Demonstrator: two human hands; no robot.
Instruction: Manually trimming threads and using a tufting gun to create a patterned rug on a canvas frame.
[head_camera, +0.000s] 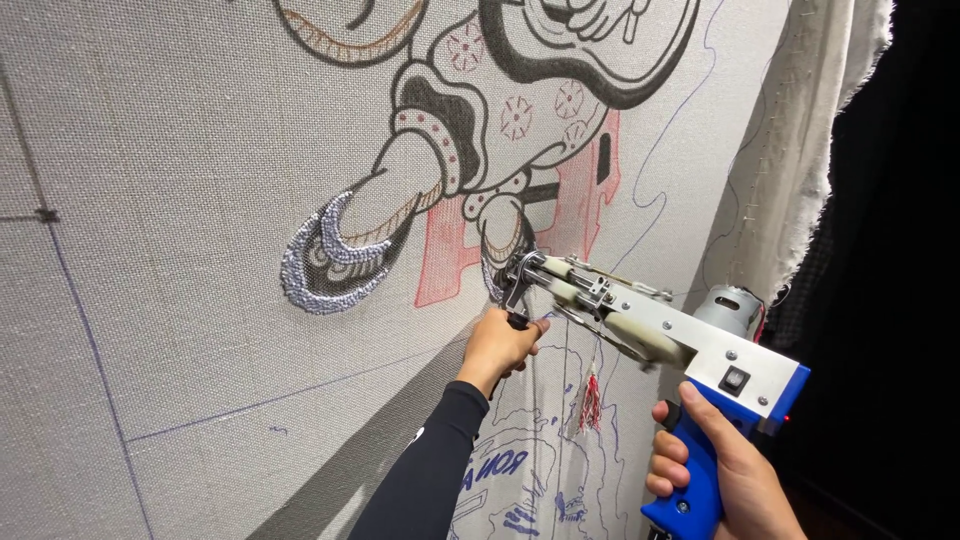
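both hands (500, 345) on tufting gun (650, 335)

Dark unlit room (900, 250) at right, beyond the frayed white cloth edge (810, 150).

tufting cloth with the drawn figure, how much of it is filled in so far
Done: only the grey looped crescent patch on the stretched grey tufting cloth. In hand: the blue-handled tufting gun, right hand on its grip, left hand at the front handle, needle beside the red shading. Left: most outlines remain bare.

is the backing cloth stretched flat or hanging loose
Stretched flat: the cloth shows no folds where the tufting gun presses; only its frayed right edge hangs loose.
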